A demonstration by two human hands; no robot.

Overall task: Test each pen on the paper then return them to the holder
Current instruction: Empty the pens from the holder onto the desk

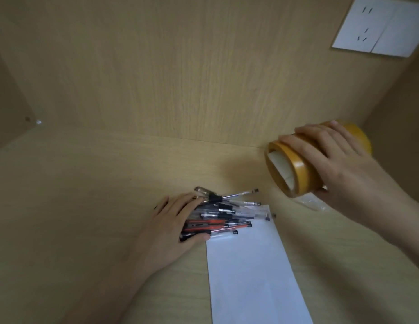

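Two hands in view: what is each doing?
— One left hand point(166, 228) lies on the desk point(86, 183), its fingers on the far side and its thumb on the near side of a bundle of pens point(222, 218), clasping the bundle's left end. One right hand point(339, 160) is raised off the desk to the right, fingers wrapped over one yellow holder point(295, 169).

How many pens?
— I cannot give an exact count; they overlap and the left hand covers one end. At least eight. Two have orange barrels, and the others look clear or silver with black caps and grips. All lie roughly side by side, tips pointing right.

Where do they sit against the paper?
— One white sheet of paper point(250, 277), long and narrow, runs from the bottom edge up toward the pile. The right-hand ends of several pens lie over its top end, while the remainder of the bundle is on bare wood. I see no marks on the sheet.

And the holder?
— Tipped on its side, its open mouth turned left, a white lining showing inside. No pen is in it that I can see. It is well apart from the pile. One scrap of clear film point(314, 203) shows just under it, by the palm.

Anything else?
— One white socket plate point(377, 26) on the wooden back panel point(180, 66), top right.
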